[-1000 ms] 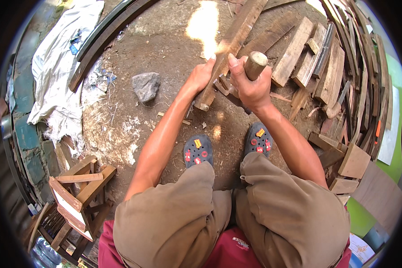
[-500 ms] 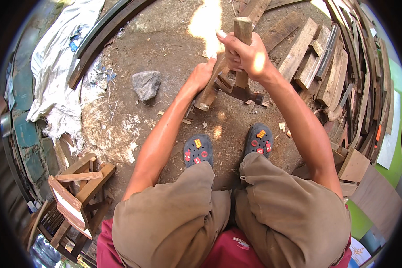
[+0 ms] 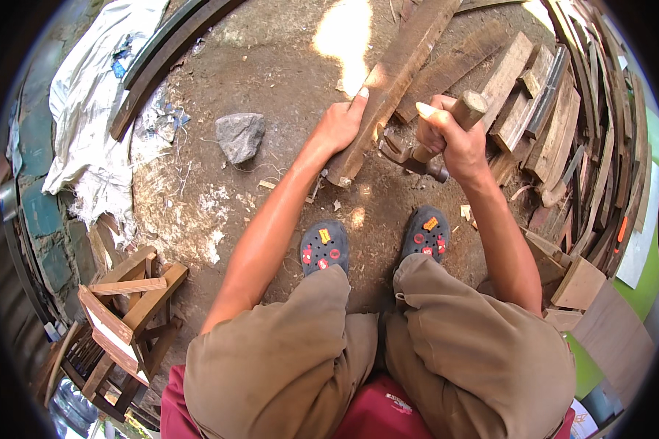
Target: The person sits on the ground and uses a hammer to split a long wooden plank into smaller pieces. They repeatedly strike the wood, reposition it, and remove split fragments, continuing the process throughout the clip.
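A long wooden beam (image 3: 397, 77) slants across the ground, its near end in front of my feet. My left hand (image 3: 341, 126) is closed on the beam's left side near that end, thumb on the top face. In my right hand (image 3: 454, 139) is a claw hammer (image 3: 426, 165), gripped round its wooden handle with the thumb extended. The handle's butt points up and to the right, and the head hangs low. The claw is close beside the beam's right edge; whether they touch I cannot tell. A pale splintered spot shows on that edge.
A grey rock (image 3: 240, 137) lies left of the beam. Stacked planks (image 3: 516, 110) and long boards curve along the right. A wooden stool-like frame (image 3: 128, 314) stands at lower left, below a white sack (image 3: 88, 110). My clogs (image 3: 324, 247) rest on the dirt among wood chips.
My right hand has moved right and slightly nearer with the hammer, whose handle now tilts to the right. More of the beam shows. My left hand has shifted slightly, still on the beam.
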A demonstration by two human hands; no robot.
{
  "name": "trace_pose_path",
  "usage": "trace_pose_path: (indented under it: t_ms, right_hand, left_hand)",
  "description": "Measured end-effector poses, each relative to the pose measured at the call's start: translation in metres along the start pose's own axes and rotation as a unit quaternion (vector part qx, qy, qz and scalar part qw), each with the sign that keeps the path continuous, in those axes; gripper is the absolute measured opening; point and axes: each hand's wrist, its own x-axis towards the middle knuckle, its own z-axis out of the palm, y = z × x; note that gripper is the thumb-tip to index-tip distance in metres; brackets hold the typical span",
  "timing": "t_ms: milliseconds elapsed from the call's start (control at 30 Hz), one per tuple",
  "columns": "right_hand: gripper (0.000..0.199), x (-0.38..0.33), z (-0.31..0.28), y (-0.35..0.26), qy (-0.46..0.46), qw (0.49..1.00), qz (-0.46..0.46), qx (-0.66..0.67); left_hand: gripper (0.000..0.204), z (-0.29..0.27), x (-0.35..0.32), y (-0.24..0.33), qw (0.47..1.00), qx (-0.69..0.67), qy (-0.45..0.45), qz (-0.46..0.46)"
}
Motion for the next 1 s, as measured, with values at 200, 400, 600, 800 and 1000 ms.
trace_pose_path:
  t_ms: [200,400,600,800,1000]
  right_hand:
    - [0.030,-0.024,0.023,0.014,0.088,0.990,-0.032,0.107]
    - [0.031,-0.018,0.038,0.010,0.136,0.983,-0.083,0.090]
    - [0.029,0.001,0.030,0.000,0.064,0.990,-0.081,0.099]
    - [0.034,0.012,0.029,0.005,0.025,0.996,-0.091,0.000]
    - [0.033,0.030,0.023,-0.014,-0.111,0.992,-0.032,0.047]
  left_hand:
    - [0.088,-0.002,0.007,-0.002,1.000,0.003,-0.025,-0.010]
    - [0.090,-0.004,0.004,0.000,1.000,0.014,-0.008,-0.008]
    - [0.091,-0.007,0.006,0.000,0.999,0.044,-0.010,-0.019]
    - [0.090,-0.007,0.000,0.005,0.999,0.045,-0.003,-0.009]
    - [0.090,-0.007,0.004,-0.006,1.000,-0.003,0.004,0.026]
